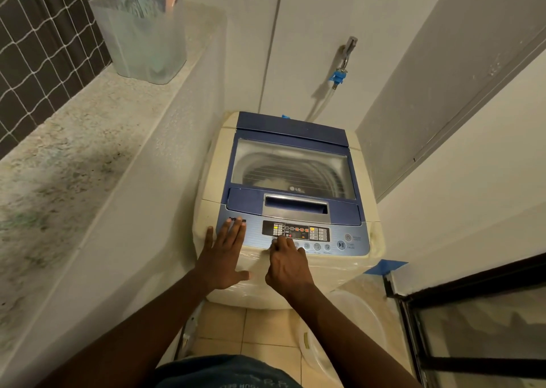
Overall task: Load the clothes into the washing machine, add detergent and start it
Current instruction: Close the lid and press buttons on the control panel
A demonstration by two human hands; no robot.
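Currently: cream-and-blue top-loading washing machine (220, 163) in the corner, lid closed, pale laundry (270, 182) visible in the drum. Left hand (224, 254) flat, fingers spread, on its front edge. Right hand (288, 262) curled, holding nothing, fingertip on round panel button (274, 241).

The cream-and-blue top-loading washing machine (212, 180) has the speckled stone ledge (74, 139) along its left, which bears a translucent plastic container (141, 39). A metal tap (348, 47) is on the wall behind the machine. On the blue control panel (351, 234) at its front, the left hand (224, 257) lies left of the right hand (288, 263). A clear plastic tub (363, 328) sits on the floor at the machine's front right.
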